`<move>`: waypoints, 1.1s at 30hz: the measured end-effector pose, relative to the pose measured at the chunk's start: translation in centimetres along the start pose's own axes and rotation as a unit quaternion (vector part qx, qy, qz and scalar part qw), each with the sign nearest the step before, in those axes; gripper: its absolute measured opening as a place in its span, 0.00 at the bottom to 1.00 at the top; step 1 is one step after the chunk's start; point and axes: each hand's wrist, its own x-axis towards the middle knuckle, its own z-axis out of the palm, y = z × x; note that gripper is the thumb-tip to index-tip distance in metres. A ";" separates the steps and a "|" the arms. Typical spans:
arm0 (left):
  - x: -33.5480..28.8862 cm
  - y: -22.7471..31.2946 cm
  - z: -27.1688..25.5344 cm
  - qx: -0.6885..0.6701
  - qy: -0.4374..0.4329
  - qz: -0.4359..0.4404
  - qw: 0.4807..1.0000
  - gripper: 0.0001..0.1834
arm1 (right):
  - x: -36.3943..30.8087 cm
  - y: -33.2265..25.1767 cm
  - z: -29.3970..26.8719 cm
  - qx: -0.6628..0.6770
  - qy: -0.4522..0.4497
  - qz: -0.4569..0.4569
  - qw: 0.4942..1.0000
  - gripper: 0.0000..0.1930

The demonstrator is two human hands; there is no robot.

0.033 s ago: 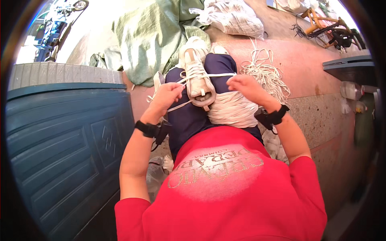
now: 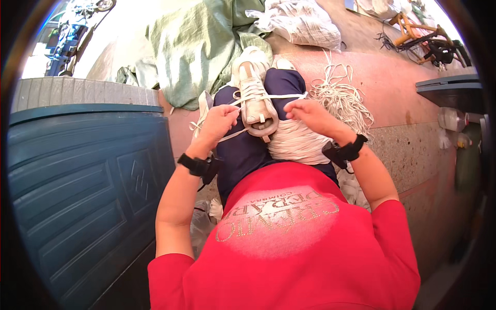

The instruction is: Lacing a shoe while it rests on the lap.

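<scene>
A pale beige lace-up shoe (image 2: 253, 93) lies across my lap on my dark blue trousers, its opening toward me. A flat off-white shoelace (image 2: 281, 96) runs through its eyelets and stretches out to both sides. Left of the shoe, my left hand (image 2: 221, 121) is closed in a pinch on one side of the lace. My right hand (image 2: 308, 111) is closed at the other side, right of the shoe; its fingertips are partly hidden. A thick bundle of off-white laces (image 2: 299, 142) rests over my right thigh, under the right hand.
Loose laces (image 2: 343, 101) lie tangled on the floor to the right. Ahead are a green sheet (image 2: 181, 57) and a stuffed white plastic bag (image 2: 297, 23). A blue panelled door (image 2: 88, 196) stands at left. A wooden frame (image 2: 413, 31) and plastic bottles (image 2: 452, 119) are at right.
My right hand has shifted slightly left and down, toward the shoe. My left hand has moved a little to the right. The shoe stays in my lap.
</scene>
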 end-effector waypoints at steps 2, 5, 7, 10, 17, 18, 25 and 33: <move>0.3 -0.6 1.2 0.078 0.068 0.033 0.994 0.12 | 1.2 -0.2 2.0 0.016 -0.042 -0.007 0.999 0.12; 1.0 -1.2 1.7 0.191 0.157 0.120 0.962 0.11 | 1.8 -0.6 2.2 -0.014 -0.050 0.042 0.998 0.11; 1.3 -1.4 1.7 0.253 0.181 0.142 0.940 0.12 | 1.8 -0.7 1.8 -0.083 -0.027 0.053 0.995 0.09; 1.7 -1.3 1.8 0.328 0.183 0.178 0.910 0.11 | 1.5 -0.8 1.2 -0.387 0.099 -0.230 0.887 0.05; 1.9 0.0 1.3 0.505 0.160 0.280 0.801 0.05 | 2.4 -0.3 1.8 -0.470 0.027 -0.233 0.851 0.03; 1.9 0.3 1.2 0.508 0.161 0.280 0.799 0.05 | 2.7 -0.2 1.9 -0.496 0.053 -0.266 0.825 0.04; 1.8 1.7 0.8 0.546 0.100 0.255 0.792 0.05 | 5.3 0.7 2.2 -0.510 0.157 -0.263 0.804 0.06; 2.6 1.1 1.5 0.500 0.111 0.226 0.829 0.08 | 6.5 1.4 3.1 -0.470 0.180 -0.201 0.840 0.09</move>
